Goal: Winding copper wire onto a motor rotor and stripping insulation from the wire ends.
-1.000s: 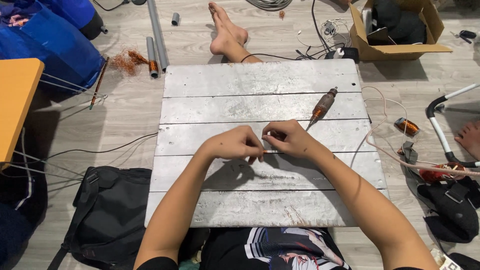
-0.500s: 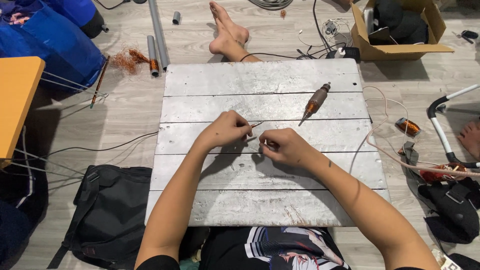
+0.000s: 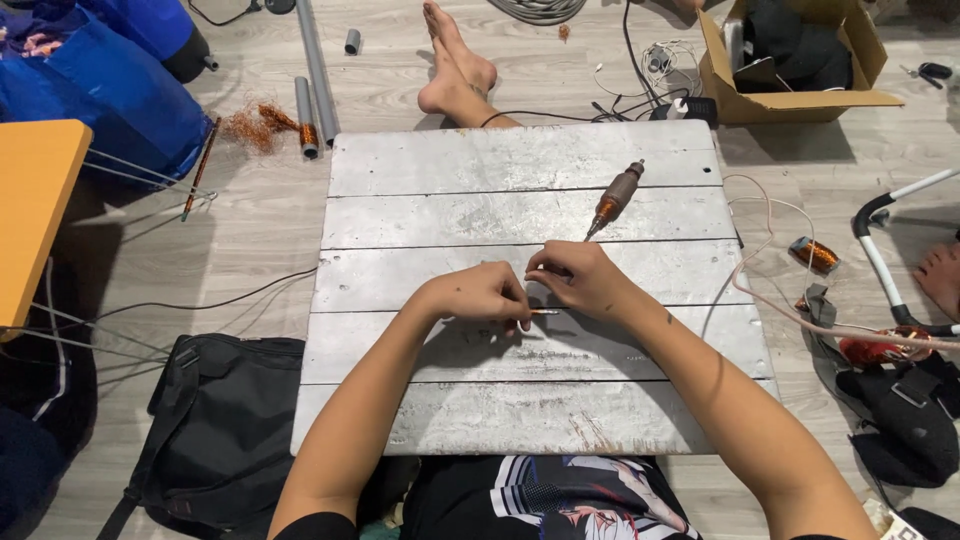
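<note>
- close in, the left hand [image 3: 478,297] is curled shut, its fingertips pinching one end of a thin wire piece [image 3: 545,312] that lies low over the board.
- the right hand [image 3: 580,280] is closed the same way, thumb and fingers nipping the wire's other end, so the short length spans the small gap between the two hands; gripping both ends likely keeps it taut and steady.
- both wrists rest on the whitewashed plank board [image 3: 450,170], which seems to serve as a low bench across the person's lap.
- just beyond the right hand lies a small motor armature with copper winding [image 3: 615,197], tilted, its thin shaft tip pointing toward the right hand's knuckles, near but apart.
- off the board's right edge sits a copper wire coil [image 3: 815,254] on the floor, with a pale cord looping past it.
- further left, grey pipe pieces [image 3: 308,115] and a tangle of loose copper strands [image 3: 255,122] lie on the floor.
- a black bag [image 3: 215,420] lies at the board's near-left corner; a cardboard box [image 3: 795,60] sits far right.
</note>
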